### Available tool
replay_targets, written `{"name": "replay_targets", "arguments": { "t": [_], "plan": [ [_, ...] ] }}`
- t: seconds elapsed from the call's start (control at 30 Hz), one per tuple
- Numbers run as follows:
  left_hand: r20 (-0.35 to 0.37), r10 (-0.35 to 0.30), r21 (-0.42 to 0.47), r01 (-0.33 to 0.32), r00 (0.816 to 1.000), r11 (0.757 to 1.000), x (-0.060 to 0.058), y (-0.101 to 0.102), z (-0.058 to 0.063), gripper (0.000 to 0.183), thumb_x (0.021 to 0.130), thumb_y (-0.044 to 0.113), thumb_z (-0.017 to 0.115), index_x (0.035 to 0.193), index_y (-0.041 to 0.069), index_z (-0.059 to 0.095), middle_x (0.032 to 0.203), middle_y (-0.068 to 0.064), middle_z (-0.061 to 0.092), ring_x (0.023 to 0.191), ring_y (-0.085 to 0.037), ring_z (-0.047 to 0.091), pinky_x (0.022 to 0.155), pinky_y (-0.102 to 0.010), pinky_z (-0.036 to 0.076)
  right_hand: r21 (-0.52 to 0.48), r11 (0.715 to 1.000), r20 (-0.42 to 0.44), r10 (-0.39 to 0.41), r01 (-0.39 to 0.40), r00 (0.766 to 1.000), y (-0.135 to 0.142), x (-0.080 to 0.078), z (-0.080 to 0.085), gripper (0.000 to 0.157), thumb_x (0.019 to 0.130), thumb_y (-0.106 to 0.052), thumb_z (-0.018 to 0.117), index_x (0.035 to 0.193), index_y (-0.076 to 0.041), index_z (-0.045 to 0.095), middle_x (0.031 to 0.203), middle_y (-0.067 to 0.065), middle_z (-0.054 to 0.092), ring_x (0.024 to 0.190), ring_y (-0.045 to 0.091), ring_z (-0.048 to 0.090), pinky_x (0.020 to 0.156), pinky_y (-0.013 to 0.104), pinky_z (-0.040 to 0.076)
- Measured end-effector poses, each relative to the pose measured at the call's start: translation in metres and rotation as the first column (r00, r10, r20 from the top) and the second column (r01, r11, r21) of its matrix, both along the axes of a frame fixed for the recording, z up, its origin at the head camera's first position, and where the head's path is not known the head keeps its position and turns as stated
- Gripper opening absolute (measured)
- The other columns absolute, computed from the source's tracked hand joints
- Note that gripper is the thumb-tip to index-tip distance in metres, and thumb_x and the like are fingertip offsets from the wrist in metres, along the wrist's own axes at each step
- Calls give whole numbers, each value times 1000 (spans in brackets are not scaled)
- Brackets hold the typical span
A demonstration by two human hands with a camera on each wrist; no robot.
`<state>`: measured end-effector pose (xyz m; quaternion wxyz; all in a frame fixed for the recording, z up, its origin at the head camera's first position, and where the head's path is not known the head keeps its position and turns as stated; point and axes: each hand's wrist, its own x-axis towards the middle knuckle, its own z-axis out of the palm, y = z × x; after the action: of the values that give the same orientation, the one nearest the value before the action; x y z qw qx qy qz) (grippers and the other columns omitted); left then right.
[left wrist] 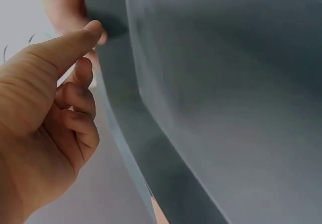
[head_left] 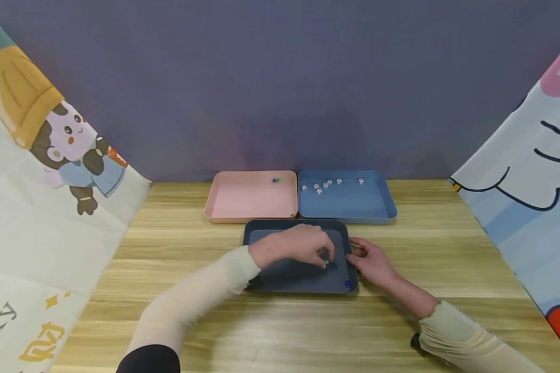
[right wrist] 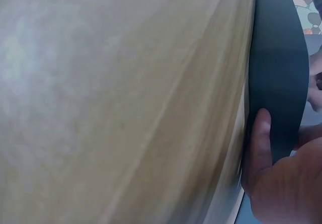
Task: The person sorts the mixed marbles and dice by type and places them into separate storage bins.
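Head view: dark grey tray (head_left: 280, 280) sits on wooden table (head_left: 168, 243), just in front of pink tray (head_left: 247, 204) and blue tray (head_left: 354, 204). Left hand (head_left: 296, 246) is over the grey tray, fingertips pinched on a small green bead (head_left: 326, 263). Right hand (head_left: 371, 261) holds the grey tray's right rim; blue bead (head_left: 347, 284) lies in its near-right corner.

Left wrist: left hand (left wrist: 50, 118) w/ fingers curled, thumb out; bead not visible here.

Right wrist: right hand's thumb (right wrist: 259, 143) presses the tray rim (right wrist: 276, 73).
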<state>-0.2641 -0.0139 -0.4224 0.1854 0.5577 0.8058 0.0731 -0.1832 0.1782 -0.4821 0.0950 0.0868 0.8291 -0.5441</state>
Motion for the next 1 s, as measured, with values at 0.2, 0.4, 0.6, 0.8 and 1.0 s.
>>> {"name": "replay_targets", "arguments": {
  "t": [0.2,0.4,0.6,0.8,1.0],
  "plan": [
    [80,101,148,-112,992,983,-14,-30,11,22,80,39,62,99,28,64,59,11,53,48,-5,46,49,-22,37,-6,1000,-15,-11,11,1000,-1,-1,-1,53,83,-11,57,133,-10,38,97,16,57,65,22,59,49,35,49],
    [150,225,288,-260,963,922,-31,-55,14,14,79,39,63,92,33,62,58,8,54,47,-9,46,48,-24,37,2,1000,-26,-4,4,1000,-2,-2,0,54,83,-11,57,133,-10,38,100,18,56,67,22,59,49,35,49],
    [214,291,396,-355,932,847,-48,-69,6,18,75,40,66,89,30,66,62,7,56,54,-8,50,53,-23,42,-7,1000,-12,4,-4,1000,-3,-2,-2,54,84,-12,57,134,-10,37,100,16,56,66,21,59,50,35,49],
    [282,336,486,-436,899,758,-63,-75,0,17,76,29,69,92,21,68,69,5,58,60,-11,51,53,-27,43,-25,999,-33,30,-31,999,-1,-2,-2,54,85,-14,57,134,-7,36,98,17,55,63,23,59,50,36,49],
    [360,358,575,-507,862,642,-79,-75,-15,19,76,21,70,94,17,67,63,-3,57,52,-17,49,46,-30,40,-25,999,-32,29,-30,999,-1,-2,0,55,85,-13,58,134,-7,35,100,18,55,64,22,59,51,36,49]
  ]
}}
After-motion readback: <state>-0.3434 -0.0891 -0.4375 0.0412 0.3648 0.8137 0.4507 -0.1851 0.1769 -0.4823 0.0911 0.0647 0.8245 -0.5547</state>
